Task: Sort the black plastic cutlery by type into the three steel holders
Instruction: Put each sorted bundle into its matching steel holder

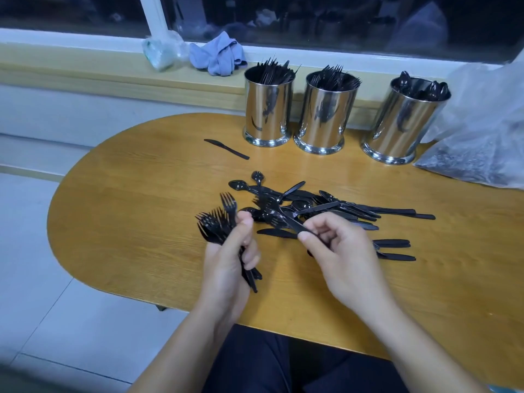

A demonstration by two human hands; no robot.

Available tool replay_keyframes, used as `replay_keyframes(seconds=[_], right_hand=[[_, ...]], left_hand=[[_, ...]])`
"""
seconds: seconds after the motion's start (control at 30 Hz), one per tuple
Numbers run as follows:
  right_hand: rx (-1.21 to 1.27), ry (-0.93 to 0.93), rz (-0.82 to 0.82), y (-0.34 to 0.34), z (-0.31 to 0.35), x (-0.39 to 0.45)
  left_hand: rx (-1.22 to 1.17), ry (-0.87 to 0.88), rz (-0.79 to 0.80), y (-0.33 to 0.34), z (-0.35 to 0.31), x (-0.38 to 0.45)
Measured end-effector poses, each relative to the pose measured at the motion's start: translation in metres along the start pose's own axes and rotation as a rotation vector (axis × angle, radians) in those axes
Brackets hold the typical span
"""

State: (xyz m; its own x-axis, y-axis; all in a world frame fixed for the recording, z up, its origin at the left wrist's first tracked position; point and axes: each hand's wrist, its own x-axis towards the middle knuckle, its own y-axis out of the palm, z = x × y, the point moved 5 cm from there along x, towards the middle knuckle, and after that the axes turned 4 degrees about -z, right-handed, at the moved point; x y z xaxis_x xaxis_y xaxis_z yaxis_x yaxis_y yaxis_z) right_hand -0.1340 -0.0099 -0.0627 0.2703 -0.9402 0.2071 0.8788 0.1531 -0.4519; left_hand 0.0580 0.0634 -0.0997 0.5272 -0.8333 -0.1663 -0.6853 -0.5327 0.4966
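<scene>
Left grip: the left hand (226, 262) is curled round a bundle of forks (215, 225), tines fanned up and away, handles sticking out below the palm toward the near edge of the counter (127, 211).
Right grip: the right hand (343, 256) pinches the handle of a single fork (283, 221) between thumb and forefinger; its tines point left toward the bundle, just beside the left thumb.
Loose pile: mixed spoons, knives and forks (326, 208) lie heaped on the counter's middle, touching and just beyond the right hand's fingers, with handles trailing off toward the right edge.
Stray knife: one knife (226, 149) lies alone, farther back and left of the pile, near the left holder.
Holders: three steel holders stand along the far edge. The left holder (268, 109) carries knives, the middle holder (323, 114) forks, the right holder (402, 123) spoons.
Far right corner: a clear plastic bag (479, 129) rests beside the right holder.
Sill beyond: a blue cloth (217, 55) and a crumpled plastic wrap (161, 52).
</scene>
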Motion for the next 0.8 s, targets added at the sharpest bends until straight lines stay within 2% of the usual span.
replay_keyframes(seconds=[0.1, 0.17, 0.27, 0.33, 0.4, 0.5, 0.63, 0.8], right_hand=[[0.315, 0.231, 0.159, 0.022, 0.01, -0.017], [0.351, 0.274, 0.232, 0.029, 0.013, -0.026], [0.344, 0.26, 0.201, 0.024, 0.011, -0.023], [0.169, 0.143, 0.097, 0.013, 0.005, -0.014], [-0.157, -0.038, -0.025, 0.002, -0.003, -0.003], [-0.483, -0.182, -0.023, 0.002, -0.018, 0.013], [-0.632, -0.237, 0.022, 0.008, -0.022, 0.025], [-0.665, -0.23, 0.007, 0.011, -0.021, 0.036]], left_hand=[[0.04, -0.008, 0.075, 0.013, 0.005, -0.008], [0.05, -0.064, 0.078, 0.014, 0.009, -0.01], [0.043, -0.135, 0.079, 0.012, 0.014, -0.009], [-0.005, -0.13, 0.057, 0.01, 0.013, -0.007], [-0.052, -0.128, 0.046, 0.008, 0.012, -0.005], [-0.133, -0.159, 0.041, 0.008, 0.015, -0.003], [-0.208, -0.191, 0.046, 0.011, 0.018, -0.002], [-0.219, -0.219, 0.068, 0.009, 0.018, -0.001]])
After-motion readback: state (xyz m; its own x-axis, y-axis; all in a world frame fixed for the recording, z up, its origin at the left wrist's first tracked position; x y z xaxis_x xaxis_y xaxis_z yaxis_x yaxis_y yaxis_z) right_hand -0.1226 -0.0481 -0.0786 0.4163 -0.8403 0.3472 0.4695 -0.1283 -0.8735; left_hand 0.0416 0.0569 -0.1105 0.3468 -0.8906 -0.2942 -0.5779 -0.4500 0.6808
